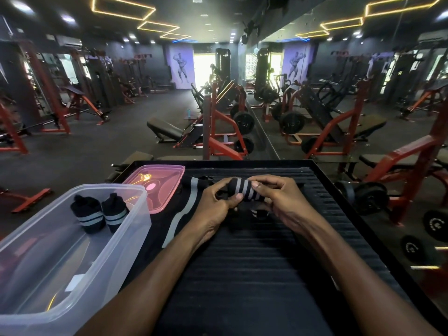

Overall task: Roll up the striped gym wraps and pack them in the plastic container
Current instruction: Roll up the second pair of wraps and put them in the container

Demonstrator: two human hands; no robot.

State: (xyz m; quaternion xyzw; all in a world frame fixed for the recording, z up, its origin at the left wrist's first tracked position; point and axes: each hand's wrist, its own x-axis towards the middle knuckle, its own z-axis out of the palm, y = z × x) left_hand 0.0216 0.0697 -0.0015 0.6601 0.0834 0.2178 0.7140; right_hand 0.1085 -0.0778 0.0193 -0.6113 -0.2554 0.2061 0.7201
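A black wrap with grey stripes, rolled into a short cylinder (pixel 244 189), is held above the dark ribbed platform (pixel 278 258). My left hand (pixel 219 204) pinches its left end and my right hand (pixel 278 197) grips its right end. Its loose tail (pixel 186 207), black with a grey stripe, trails left and down across the platform. The clear plastic container (pixel 116 241) stands open at the left. Two rolled striped wraps (pixel 89 214) (pixel 114 213) sit side by side in its far end.
A pink translucent lid (pixel 158 183) lies flat behind the container. The platform has a raised black rim (pixel 344 197). Beyond it stand red and black gym machines (pixel 218 124), benches and weight plates; a mirror wall (pixel 351 93) runs along the right.
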